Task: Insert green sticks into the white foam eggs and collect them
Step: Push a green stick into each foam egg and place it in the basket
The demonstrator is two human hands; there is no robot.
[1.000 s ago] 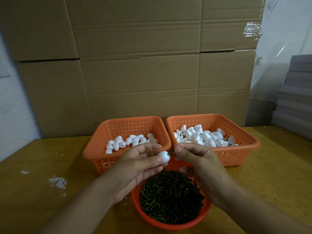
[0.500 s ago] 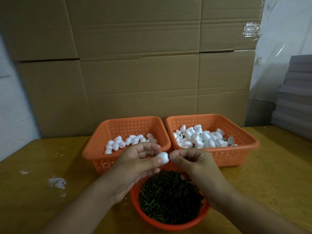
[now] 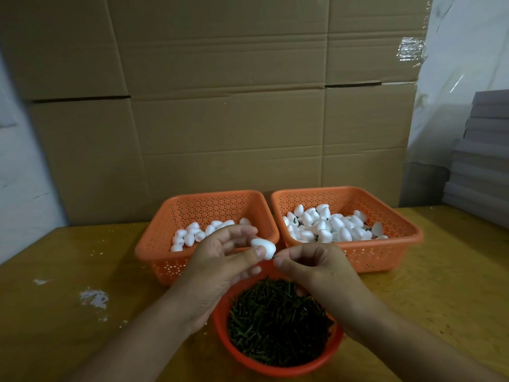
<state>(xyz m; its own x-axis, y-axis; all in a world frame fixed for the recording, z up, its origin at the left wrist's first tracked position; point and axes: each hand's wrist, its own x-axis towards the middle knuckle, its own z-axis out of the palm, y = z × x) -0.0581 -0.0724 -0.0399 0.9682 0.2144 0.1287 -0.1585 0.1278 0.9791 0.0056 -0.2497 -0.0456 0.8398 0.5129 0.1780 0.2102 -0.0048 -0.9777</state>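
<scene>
The left hand (image 3: pixel 220 260) pinches a white egg (image 3: pixel 264 248) between thumb and fingertips, held in the air above the far rim of the round bowl (image 3: pixel 278 369) of green sticks (image 3: pixel 278 321). The right hand (image 3: pixel 314 267) is curled, thumb and forefinger pinched together right at the egg's narrow end, where a sliver of green stick (image 3: pixel 273 256) shows between them; most of it is hidden, so how deep it sits cannot be told. This looks like the insertion step itself, near its end: the stick is being pressed into the foam. The next move probably calls for a last straight push along the egg's axis, gentle enough not to split or dent the soft foam, then a drop into a basket. The right basket (image 3: pixel 407 244) on the desk (image 3: pixel 68 271) holds a heap of eggs, a few showing green bits, so it is likely the place for finished ones; the left basket (image 3: pixel 154 244) holds a smaller row of plain eggs, likely the supply. Both stand just behind the hands, side by side and nearly touching.
</scene>
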